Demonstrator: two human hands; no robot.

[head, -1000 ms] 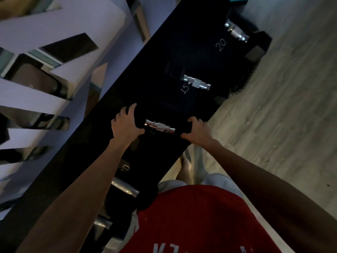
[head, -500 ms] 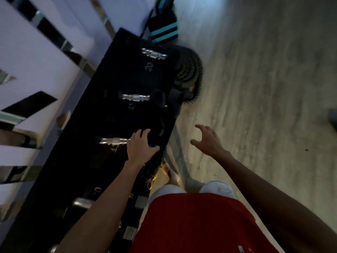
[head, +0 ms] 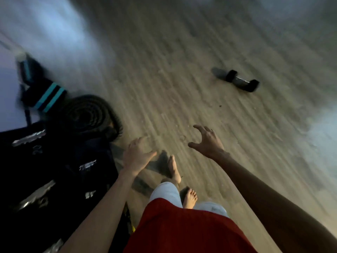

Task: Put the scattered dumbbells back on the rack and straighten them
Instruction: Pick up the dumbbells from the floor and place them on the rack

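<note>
A black dumbbell (head: 237, 81) with a shiny handle lies alone on the wooden floor at the upper right, far from both hands. The black rack (head: 54, 179) fills the lower left, with several dumbbells on it showing as blurred silver handles (head: 28, 139). My left hand (head: 135, 155) hangs over the floor just right of the rack, fingers loose, holding nothing. My right hand (head: 207, 141) is out over the floor with fingers spread and slightly curved, empty. The whole view is motion-blurred.
A coiled black rope (head: 85, 114) lies on the floor beside the rack's far end. A dark bag with teal stripes (head: 48, 97) leans by the white wall. My bare feet (head: 174, 170) stand on the floor below my hands.
The view has swung right, away from the rack to the floor. My left hand has come off the rack's dumbbell. A dumbbell on the floor has come into sight.
</note>
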